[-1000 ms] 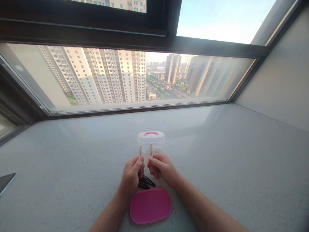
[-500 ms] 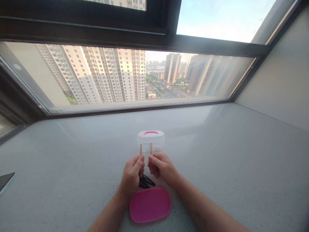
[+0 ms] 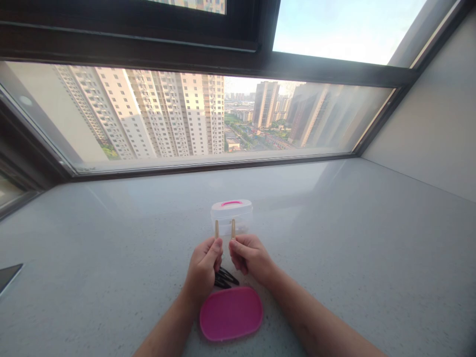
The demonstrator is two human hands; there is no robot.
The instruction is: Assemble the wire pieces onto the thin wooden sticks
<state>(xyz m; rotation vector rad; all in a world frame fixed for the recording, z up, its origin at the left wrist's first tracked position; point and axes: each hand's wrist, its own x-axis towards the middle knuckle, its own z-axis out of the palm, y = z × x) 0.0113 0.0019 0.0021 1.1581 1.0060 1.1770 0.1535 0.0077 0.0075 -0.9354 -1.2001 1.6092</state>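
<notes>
My left hand [image 3: 203, 271] is closed in a pinch round a small tan clip [image 3: 216, 229] that stands upright above its fingers. My right hand [image 3: 250, 255] pinches a second tan clip [image 3: 233, 228] the same way, a finger's width to the right. Just behind both clips stands a small clear plastic box [image 3: 231, 214] with a pink handle on its lid. Several black hair clips [image 3: 223, 278] lie on the counter under my hands. A flat pink oval lid [image 3: 231, 313] rests between my forearms, nearest to me.
The grey speckled counter [image 3: 111, 248] runs back to a wide dark-framed window [image 3: 223, 168] that looks out on tall buildings. A pale wall [image 3: 435, 129] bounds the right side. A dark flat object [image 3: 9, 275] pokes in at the left edge.
Both hands hold the clips in nearly the same spot. The view has tipped slightly, so the box and hands sit a little lower in the picture.
</notes>
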